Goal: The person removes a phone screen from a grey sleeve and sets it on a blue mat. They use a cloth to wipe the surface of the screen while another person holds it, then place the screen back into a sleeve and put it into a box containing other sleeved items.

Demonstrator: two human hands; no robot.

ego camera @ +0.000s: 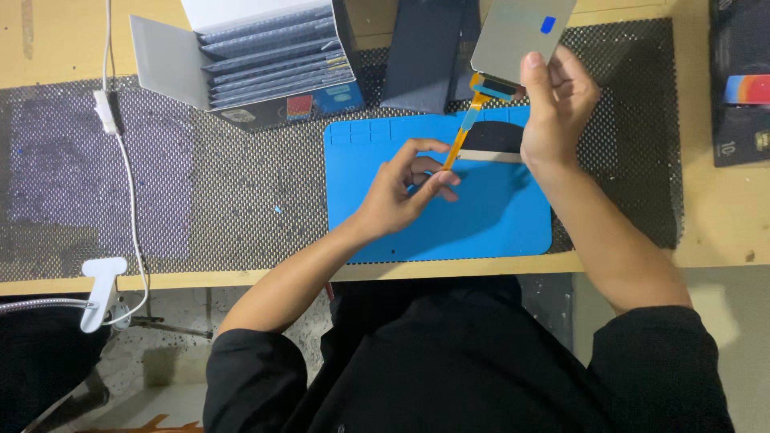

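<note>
Overhead, the right hand (553, 104) gripped a grey panel (521, 28); its orange ribbon (459, 138) slanted down-left into the left hand's (401, 192) pinching fingertips (445, 178).

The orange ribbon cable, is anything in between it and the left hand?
Nothing visible. The left hand pinches the free end of the orange ribbon cable directly, above the blue mat; the right hand holds the grey panel.

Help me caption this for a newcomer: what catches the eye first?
The bright blue work mat at the table's centre stands out against the dark mesh. Above it, the right hand holds up a grey display panel, while the left hand pinches its orange ribbon cable. An open box of dark sleeves sits upper left.
</note>
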